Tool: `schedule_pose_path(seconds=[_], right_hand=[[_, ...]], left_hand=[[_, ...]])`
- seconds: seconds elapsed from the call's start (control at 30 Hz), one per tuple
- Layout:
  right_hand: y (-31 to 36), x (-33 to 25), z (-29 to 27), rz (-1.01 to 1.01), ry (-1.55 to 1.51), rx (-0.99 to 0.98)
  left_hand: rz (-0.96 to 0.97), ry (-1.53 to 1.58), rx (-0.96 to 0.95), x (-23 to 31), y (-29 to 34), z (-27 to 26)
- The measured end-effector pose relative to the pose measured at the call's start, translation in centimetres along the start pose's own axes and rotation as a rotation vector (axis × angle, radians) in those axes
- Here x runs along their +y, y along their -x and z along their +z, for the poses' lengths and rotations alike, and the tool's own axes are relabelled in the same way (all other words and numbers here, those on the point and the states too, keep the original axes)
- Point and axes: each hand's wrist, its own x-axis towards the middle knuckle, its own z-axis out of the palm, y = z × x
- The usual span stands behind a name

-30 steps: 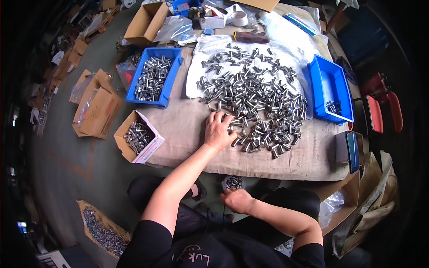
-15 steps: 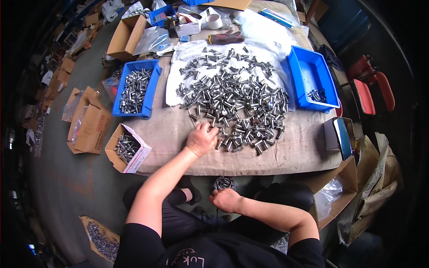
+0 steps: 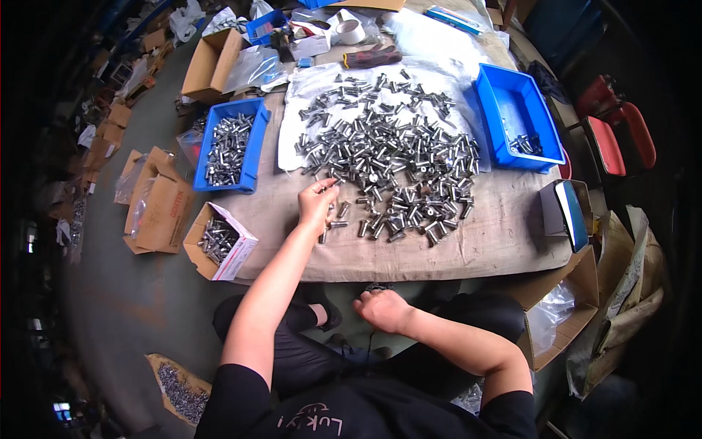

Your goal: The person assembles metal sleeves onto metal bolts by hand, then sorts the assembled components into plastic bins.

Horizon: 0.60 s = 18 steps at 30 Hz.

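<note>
My left hand (image 3: 317, 206) reaches to the near left edge of a heap of short shiny metal pins (image 3: 395, 150) on the table. Its thumb and forefinger are pinched on one of the pins. A few loose pins (image 3: 338, 223) lie beside that palm. Below the table's front edge, my right hand (image 3: 384, 311) is curled above my lap. Just beyond its knuckles shows a dark clump of metal parts (image 3: 378, 287), partly hidden by the table edge. What the right fingers grip is hidden.
Pins fill a blue bin (image 3: 257, 164) and a small carton (image 3: 245, 249) at left. A blue bin (image 3: 504, 110) at right holds a few. A dark glove (image 3: 373, 57) and tape roll (image 3: 349, 32) lie at the back. Open cartons (image 3: 585, 293) stand beside the table.
My left hand has moved a little away from me and left, uncovering loose pins. My right hand has shifted slightly forward and right; the clump beyond it is now mostly under the table edge.
</note>
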Motion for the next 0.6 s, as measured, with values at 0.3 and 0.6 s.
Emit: schedule_pose_path(seconds=[0.3,0.6], right_hand=[[-0.8,1.5,-3.5,0.171,-0.260,0.271],[-1.3,0.9,-7.1,0.047,-1.089,0.801]], left_hand=[[-0.394,0.948,-0.575,-0.9,6.2,-1.8],[-0.185,0.851,-0.491,-1.4,17.0,-0.9]])
